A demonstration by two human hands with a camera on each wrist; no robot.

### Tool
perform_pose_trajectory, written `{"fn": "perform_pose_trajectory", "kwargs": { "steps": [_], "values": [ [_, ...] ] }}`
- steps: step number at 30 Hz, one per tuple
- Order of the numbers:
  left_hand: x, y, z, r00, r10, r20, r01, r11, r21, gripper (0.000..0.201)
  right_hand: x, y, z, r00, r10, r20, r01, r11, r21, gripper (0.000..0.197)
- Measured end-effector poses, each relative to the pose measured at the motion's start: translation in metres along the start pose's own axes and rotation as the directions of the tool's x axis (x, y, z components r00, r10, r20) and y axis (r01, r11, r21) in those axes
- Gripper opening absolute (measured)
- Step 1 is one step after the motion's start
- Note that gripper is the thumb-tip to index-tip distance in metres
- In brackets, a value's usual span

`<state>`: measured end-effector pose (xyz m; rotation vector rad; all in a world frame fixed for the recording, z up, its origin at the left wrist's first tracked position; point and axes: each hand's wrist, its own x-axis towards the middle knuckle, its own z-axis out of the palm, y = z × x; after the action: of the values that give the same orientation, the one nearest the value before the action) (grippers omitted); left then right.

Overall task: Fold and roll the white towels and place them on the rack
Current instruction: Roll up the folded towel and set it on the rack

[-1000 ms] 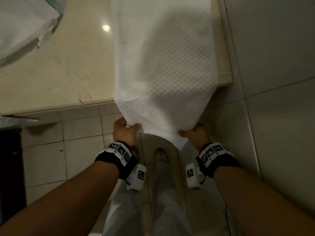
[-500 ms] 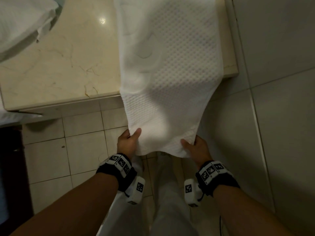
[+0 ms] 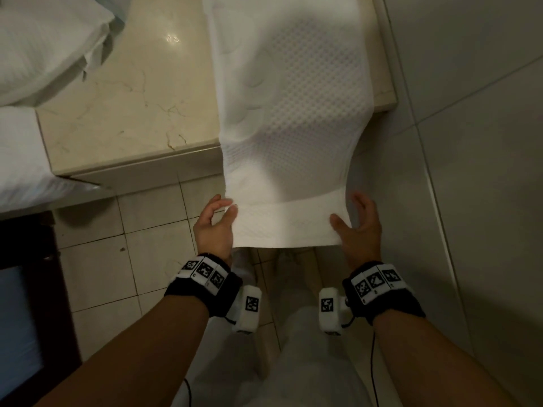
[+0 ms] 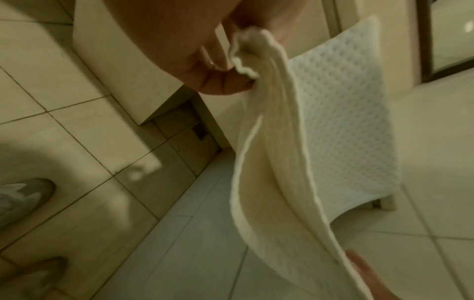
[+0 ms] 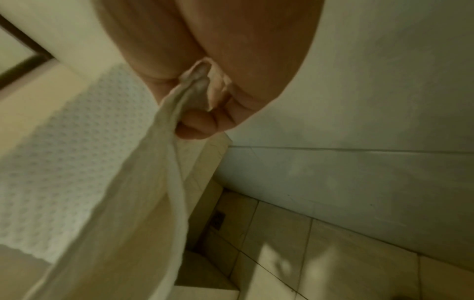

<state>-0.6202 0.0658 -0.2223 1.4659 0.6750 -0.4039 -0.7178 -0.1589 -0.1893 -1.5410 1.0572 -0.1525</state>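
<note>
A long white towel (image 3: pixel 293 113) with a dotted weave lies lengthwise on the marble counter (image 3: pixel 123 107), and its near end hangs past the front edge. That near end is turned up into a flat band between my hands. My left hand (image 3: pixel 219 223) pinches the band's left corner, thumb on top. My right hand (image 3: pixel 357 224) pinches the right corner the same way. The left wrist view shows my left hand (image 4: pixel 231 77) clamped on the bunched hem of the towel (image 4: pixel 333 121). In the right wrist view, my right hand (image 5: pixel 202 113) nips the doubled edge of the towel (image 5: pixel 64 162).
More white towels (image 3: pixel 44 39) are piled at the counter's far left. A tiled wall (image 3: pixel 470 142) runs close along the right. Dark furniture (image 3: pixel 26 289) stands low at the left. Floor tiles and my white-trousered legs (image 3: pixel 293 362) are below.
Both hands have come down and toward me, spreading apart. The towel's near end, gathered to a point a second ago, is now spread flat and turned up into a band.
</note>
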Motion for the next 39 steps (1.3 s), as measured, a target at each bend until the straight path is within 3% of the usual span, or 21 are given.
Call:
{"fn": "perform_pose_trajectory", "kwargs": {
  "steps": [6,9,11,13,17,19,26,28,32,34,39],
  "values": [
    [-0.028,0.022,-0.005,0.992,-0.052,0.116,0.083,0.956,-0.281,0.042,-0.013,-0.032,-0.011,0.991,-0.132,-0.003,0.131,0.982,0.133,0.036],
    [-0.041,0.032,-0.003,0.99,-0.074,0.121,0.114,0.923,-0.368,0.047,-0.016,-0.052,-0.021,0.996,-0.067,0.051,0.043,0.928,0.37,0.029],
    [-0.047,0.034,0.0,0.995,-0.034,0.091,0.064,0.933,-0.354,0.051,-0.016,-0.062,-0.028,0.992,-0.007,0.122,-0.062,0.833,0.55,0.033],
    [-0.055,0.036,0.001,0.997,0.015,0.079,0.009,0.955,-0.296,0.045,-0.019,-0.067,-0.031,0.985,-0.022,0.172,-0.085,0.8,0.594,0.03],
    [-0.067,0.041,0.0,0.989,0.12,0.087,-0.097,0.969,-0.226,0.037,-0.021,-0.069,-0.026,0.984,-0.152,0.093,0.094,0.886,0.454,0.037],
    [-0.073,0.045,-0.002,0.986,0.148,0.083,-0.126,0.967,-0.221,0.032,-0.024,-0.073,-0.026,0.982,-0.18,0.06,0.144,0.912,0.383,0.029],
    [-0.082,0.064,-0.007,0.972,0.225,0.065,-0.223,0.974,-0.042,0.006,-0.028,-0.083,-0.033,0.985,-0.169,0.02,0.164,0.976,0.143,0.01],
    [-0.082,0.07,-0.008,0.968,0.247,0.05,-0.248,0.969,0.016,0.013,-0.028,-0.087,-0.037,0.983,-0.182,0.027,0.18,0.98,0.084,0.005],
    [-0.087,0.082,-0.006,0.934,0.352,0.067,-0.358,0.925,0.128,0.024,-0.027,-0.096,-0.039,0.974,-0.223,0.037,0.222,0.975,0.028,0.017],
    [-0.087,0.085,-0.006,0.896,0.425,0.13,-0.443,0.878,0.181,0.02,-0.025,-0.101,-0.04,0.973,-0.229,0.031,0.228,0.973,0.046,0.017],
    [-0.083,0.1,-0.008,0.797,0.459,0.392,-0.577,0.771,0.269,0.049,-0.021,-0.115,-0.039,0.969,-0.244,0.025,0.243,0.968,0.06,0.015]
  ]
}}
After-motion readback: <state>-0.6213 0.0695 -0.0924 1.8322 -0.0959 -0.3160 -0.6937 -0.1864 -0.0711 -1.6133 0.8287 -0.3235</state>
